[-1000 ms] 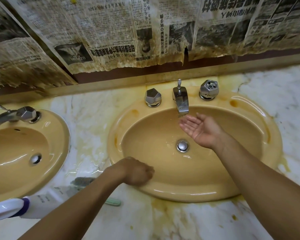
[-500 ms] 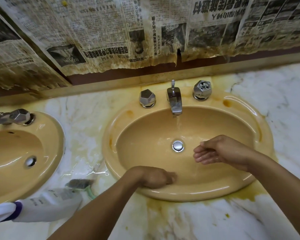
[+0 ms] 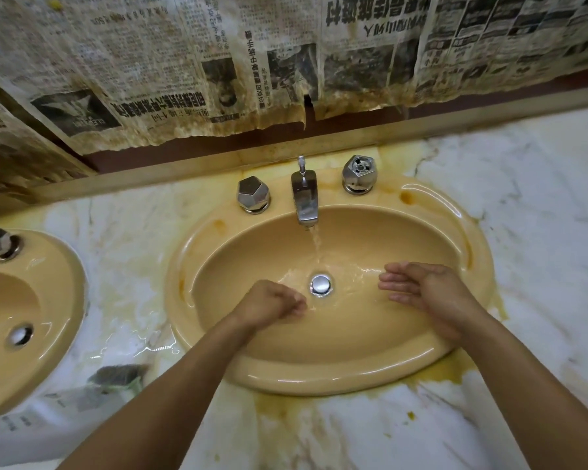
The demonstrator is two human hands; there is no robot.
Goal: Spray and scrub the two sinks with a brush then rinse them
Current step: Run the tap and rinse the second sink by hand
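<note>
Two hands are in the sink (image 3: 319,378) at frame centre. Left hand (image 3: 272,301) is curled into a fist against the wet basin, nothing visible in its grasp. Right hand (image 3: 428,293) is open, fingers straight and together, holding nothing, right of the drain (image 3: 320,284). Faucet (image 3: 304,195) is running. Brush (image 3: 119,374) lies on the counter (image 3: 540,232) at lower left, between this sink and the second sink (image 3: 62,266).

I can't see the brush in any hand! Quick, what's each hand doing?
Left hand: closed, fingers curled, nothing visible in it, down inside the sink in front.
Right hand: open, fingers straight, holding nothing.
</note>
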